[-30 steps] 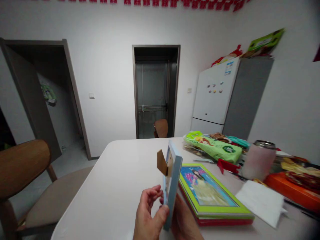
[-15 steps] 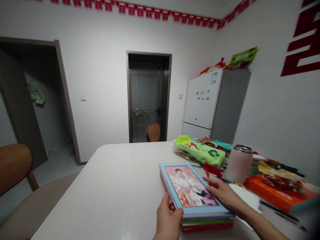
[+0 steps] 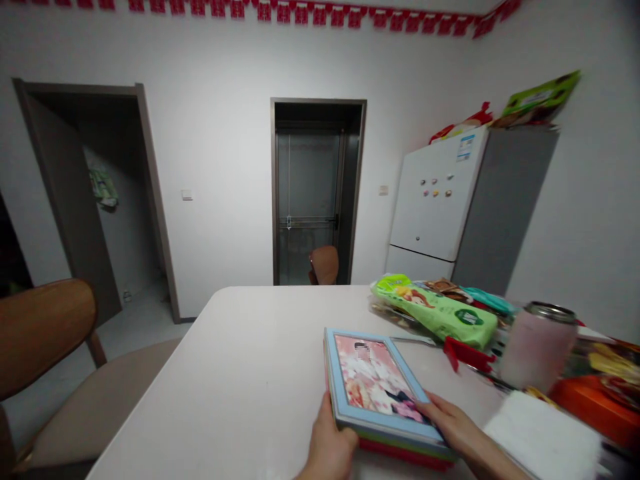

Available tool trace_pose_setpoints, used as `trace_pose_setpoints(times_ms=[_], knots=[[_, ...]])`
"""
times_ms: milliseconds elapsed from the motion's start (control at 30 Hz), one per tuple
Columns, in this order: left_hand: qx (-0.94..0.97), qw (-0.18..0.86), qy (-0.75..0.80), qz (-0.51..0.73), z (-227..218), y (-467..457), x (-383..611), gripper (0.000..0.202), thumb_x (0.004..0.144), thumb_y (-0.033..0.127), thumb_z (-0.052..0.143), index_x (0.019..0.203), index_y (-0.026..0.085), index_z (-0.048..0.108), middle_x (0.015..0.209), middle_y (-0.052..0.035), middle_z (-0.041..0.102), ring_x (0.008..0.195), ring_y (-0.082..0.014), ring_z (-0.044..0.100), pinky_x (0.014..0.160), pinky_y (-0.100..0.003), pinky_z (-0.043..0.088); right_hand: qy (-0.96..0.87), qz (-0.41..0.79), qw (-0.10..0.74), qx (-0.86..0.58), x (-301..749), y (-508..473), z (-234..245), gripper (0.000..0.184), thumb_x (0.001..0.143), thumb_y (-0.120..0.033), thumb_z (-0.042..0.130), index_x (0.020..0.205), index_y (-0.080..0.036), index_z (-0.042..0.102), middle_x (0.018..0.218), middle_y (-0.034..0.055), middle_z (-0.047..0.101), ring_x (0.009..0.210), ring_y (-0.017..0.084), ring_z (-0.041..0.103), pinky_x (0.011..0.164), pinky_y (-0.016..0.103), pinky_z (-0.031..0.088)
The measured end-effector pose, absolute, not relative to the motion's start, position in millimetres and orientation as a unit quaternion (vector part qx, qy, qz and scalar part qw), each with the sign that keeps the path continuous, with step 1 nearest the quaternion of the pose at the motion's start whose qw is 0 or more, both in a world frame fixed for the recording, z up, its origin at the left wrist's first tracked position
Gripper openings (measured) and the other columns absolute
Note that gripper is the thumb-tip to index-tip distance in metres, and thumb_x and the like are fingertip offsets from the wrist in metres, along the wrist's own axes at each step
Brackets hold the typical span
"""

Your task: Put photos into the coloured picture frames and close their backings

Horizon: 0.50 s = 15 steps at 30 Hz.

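Note:
A stack of picture frames lies at the near right of the table. Its top one is a light-blue picture frame (image 3: 373, 381) with a pinkish photo; green and red edges (image 3: 405, 455) show below it. My left hand (image 3: 330, 437) is closed around the stack's near left corner, its fingers partly hidden behind the side. Against the right side presses my right hand (image 3: 457, 427), thumb at the photo's edge and fingers along the blue border. To the right of that hand lies a white folded cloth or tissue pad (image 3: 545, 433).
Along the table's right side are a green tissue pack (image 3: 445, 313), a red plastic piece (image 3: 467, 355), a pink tumbler (image 3: 540, 347) and an orange box (image 3: 600, 407). A chair (image 3: 45, 333) stands at the left of the white table (image 3: 240, 373). Behind is a fridge (image 3: 437, 200).
The stack has shifted left, away from the clutter, with both hands on it. More of the white pad shows. The view has turned slightly left.

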<state>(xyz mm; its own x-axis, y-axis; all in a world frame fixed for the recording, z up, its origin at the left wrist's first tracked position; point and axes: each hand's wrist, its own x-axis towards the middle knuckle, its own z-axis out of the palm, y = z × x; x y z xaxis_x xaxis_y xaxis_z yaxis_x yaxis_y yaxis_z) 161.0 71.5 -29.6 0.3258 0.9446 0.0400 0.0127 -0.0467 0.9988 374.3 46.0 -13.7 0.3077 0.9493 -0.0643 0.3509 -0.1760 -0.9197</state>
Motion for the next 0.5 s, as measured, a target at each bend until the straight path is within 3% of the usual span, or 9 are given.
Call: trace_pose_setpoints(times_ms=[233,367,500], knots=[[0.551,0.512,0.483,0.448,-16.5,153.5,75.3,0.050,0.054,-0.001,0.047,0.100,0.018,0.053,0.099,-0.0011,0.062,0.098,-0.0208,0.052,0.085,-0.026,0.036,-0.519,0.370,0.466,-0.614,270.9,141.2,-11.5,0.045,0.066,-0.041,0.041,0.096,-0.013,0.059,0.078,0.0046,0.067,0.074,0.021,0.060,0.064,0.028,0.044],[0.529,0.489,0.510,0.470,-12.5,174.5,47.9,0.042,0.061,-0.001,0.051,0.098,0.018,0.053,0.097,-0.0016,0.062,0.097,-0.0208,0.052,0.084,-0.027,0.037,-0.543,0.371,0.463,-0.595,237.2,175.6,-8.1,0.043,0.066,-0.042,0.041,0.094,-0.015,0.060,0.076,0.0036,0.067,0.070,0.019,0.060,0.062,0.027,0.044],[0.505,0.480,0.522,0.492,-12.4,179.1,35.5,0.026,0.078,0.018,0.051,0.103,0.017,0.048,0.104,-0.0047,0.054,0.090,-0.0190,0.054,0.077,-0.034,0.043,-0.536,0.348,0.460,-0.616,230.8,190.9,-6.8,0.045,0.066,-0.042,0.041,0.096,-0.014,0.059,0.073,0.0037,0.066,0.068,0.018,0.059,0.062,0.027,0.044]])
